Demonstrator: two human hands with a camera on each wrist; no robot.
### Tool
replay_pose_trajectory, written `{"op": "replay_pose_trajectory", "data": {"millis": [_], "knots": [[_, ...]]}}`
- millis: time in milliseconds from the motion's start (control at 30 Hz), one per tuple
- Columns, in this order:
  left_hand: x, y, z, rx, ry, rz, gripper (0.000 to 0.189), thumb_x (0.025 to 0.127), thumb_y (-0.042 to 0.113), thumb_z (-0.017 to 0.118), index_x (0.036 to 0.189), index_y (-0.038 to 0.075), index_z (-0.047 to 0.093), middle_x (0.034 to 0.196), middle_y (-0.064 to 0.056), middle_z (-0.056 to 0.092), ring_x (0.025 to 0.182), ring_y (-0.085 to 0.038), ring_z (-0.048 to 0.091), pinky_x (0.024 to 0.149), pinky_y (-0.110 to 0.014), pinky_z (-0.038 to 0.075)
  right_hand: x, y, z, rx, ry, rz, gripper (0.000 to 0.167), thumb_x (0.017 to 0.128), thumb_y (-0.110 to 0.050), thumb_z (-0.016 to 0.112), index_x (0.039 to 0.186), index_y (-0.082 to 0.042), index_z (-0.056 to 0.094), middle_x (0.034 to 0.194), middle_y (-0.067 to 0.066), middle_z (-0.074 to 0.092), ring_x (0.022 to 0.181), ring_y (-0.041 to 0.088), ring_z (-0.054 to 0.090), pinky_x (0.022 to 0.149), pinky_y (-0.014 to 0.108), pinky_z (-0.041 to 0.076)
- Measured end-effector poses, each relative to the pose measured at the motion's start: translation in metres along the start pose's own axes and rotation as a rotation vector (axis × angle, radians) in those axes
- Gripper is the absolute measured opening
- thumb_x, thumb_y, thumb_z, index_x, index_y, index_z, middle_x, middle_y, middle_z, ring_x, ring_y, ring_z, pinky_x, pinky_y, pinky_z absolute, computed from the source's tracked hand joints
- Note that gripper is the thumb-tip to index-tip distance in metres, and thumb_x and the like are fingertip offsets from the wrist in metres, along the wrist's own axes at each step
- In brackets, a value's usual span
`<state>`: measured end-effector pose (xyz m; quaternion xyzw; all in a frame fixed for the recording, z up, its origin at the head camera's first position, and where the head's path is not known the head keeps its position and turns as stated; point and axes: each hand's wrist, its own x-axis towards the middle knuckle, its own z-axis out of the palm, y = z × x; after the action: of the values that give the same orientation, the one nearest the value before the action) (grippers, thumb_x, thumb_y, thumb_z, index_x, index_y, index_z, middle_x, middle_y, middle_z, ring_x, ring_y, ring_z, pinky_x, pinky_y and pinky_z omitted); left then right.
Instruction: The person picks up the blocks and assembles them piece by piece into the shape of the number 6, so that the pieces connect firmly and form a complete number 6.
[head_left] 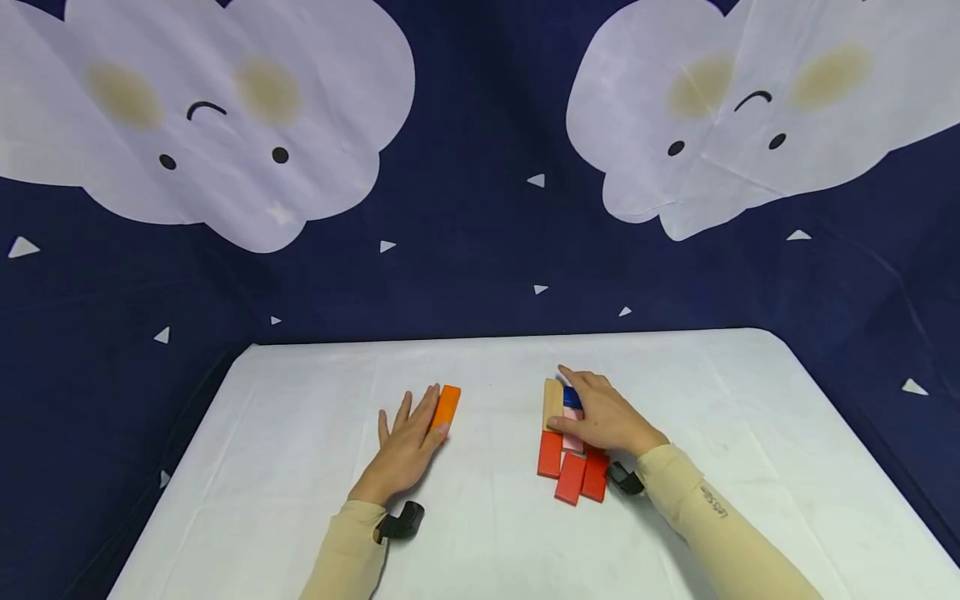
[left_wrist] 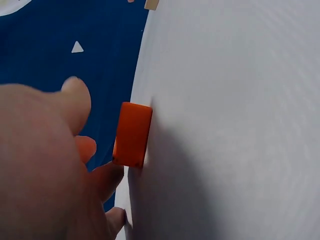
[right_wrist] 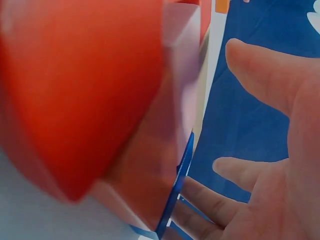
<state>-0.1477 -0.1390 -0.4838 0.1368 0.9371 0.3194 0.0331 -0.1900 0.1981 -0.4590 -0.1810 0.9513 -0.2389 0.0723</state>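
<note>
On the white table, my left hand (head_left: 405, 446) rests beside an orange block (head_left: 447, 405), fingers fairly straight along its left side. In the left wrist view a fingertip is right at the near end of that orange block (left_wrist: 133, 134). My right hand (head_left: 603, 415) spreads over a cluster of blocks, thumb and fingers apart. Under and around it lie a beige block (head_left: 552, 400), a blue block (head_left: 572, 397), a pink block (head_left: 572, 440) and red blocks (head_left: 550, 454). The right palm hides part of the cluster; a red block (right_wrist: 80, 85) looms large in the right wrist view.
The white tabletop (head_left: 300, 467) reaches past both hands to a dark blue cloth (head_left: 480, 167) printed with clouds and small triangles. A black wrist camera (head_left: 402, 521) sits at the left wrist, another camera (head_left: 624, 478) at the right, close beside the red blocks.
</note>
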Motion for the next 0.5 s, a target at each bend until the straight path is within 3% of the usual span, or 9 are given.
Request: {"op": "replay_pose_trajectory", "data": {"millis": [500], "knots": [[-0.0008,-0.0018,0.006,0.004,0.065,0.008,0.054,0.108,0.023,0.045,0.159,0.011,0.032,0.16,-0.01,0.035,0.151,-0.044,0.012,0.112,-0.071,-0.007,0.0082,-0.0106,-0.0053,-0.093,-0.046,-0.008,0.081,0.085,-0.044,0.079,0.146,-0.001,0.05,0.142,0.023,0.051,0.13,0.041,0.045,0.11,0.057,0.037]]}}
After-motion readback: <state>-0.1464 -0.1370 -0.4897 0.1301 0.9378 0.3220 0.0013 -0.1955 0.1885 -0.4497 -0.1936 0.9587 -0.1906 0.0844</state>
